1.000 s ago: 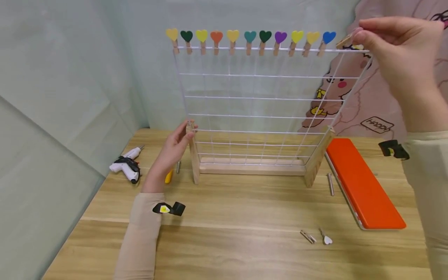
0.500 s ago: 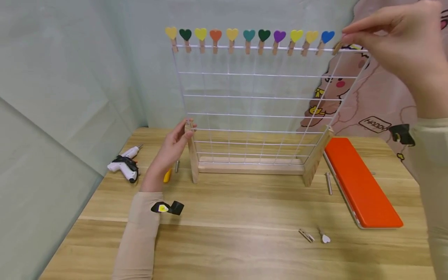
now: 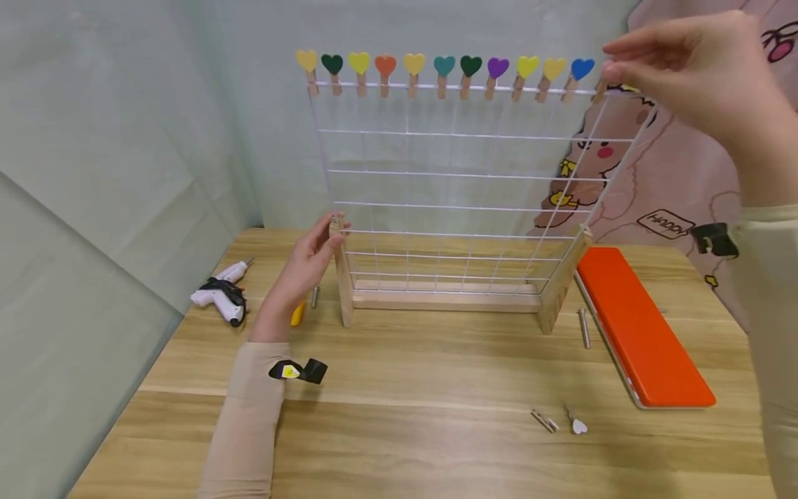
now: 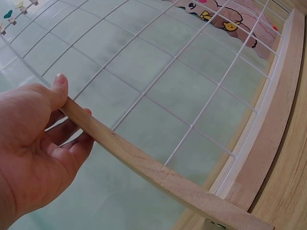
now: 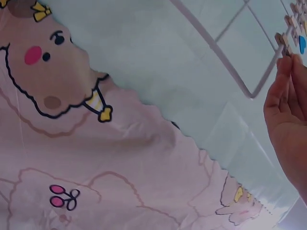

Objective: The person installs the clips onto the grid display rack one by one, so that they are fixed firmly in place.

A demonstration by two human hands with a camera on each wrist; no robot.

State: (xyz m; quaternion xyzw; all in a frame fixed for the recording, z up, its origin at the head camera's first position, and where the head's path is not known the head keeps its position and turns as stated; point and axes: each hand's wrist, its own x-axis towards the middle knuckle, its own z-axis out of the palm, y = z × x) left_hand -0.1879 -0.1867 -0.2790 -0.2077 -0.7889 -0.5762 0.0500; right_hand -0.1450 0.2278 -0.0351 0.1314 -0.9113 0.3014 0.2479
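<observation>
A white wire grid rack (image 3: 464,173) stands upright in a wooden base (image 3: 445,301) on the table. Along its top wire runs a row of small wooden clothespins with coloured hearts, ending in a blue-heart clothespin (image 3: 581,71). My right hand (image 3: 707,80) pinches another wooden clothespin (image 3: 599,91) at the top wire, just right of the blue one; its upper end is hidden by the fingertips. My left hand (image 3: 305,263) grips the top of the base's left wooden upright (image 4: 129,153), thumb on the near side and fingers behind.
A white glue gun (image 3: 221,294) lies on the left, near a yellow-handled tool (image 3: 298,314). An orange case (image 3: 645,329) and a metal bolt (image 3: 584,328) lie to the right. In front are a loose clothespin (image 3: 544,421) and a white-heart clothespin (image 3: 577,421).
My right hand has moved left with the clothespin, from beyond the wire's right end to beside the blue-heart one, and the clothespin now stands steeper across the wire. My left hand has stayed put.
</observation>
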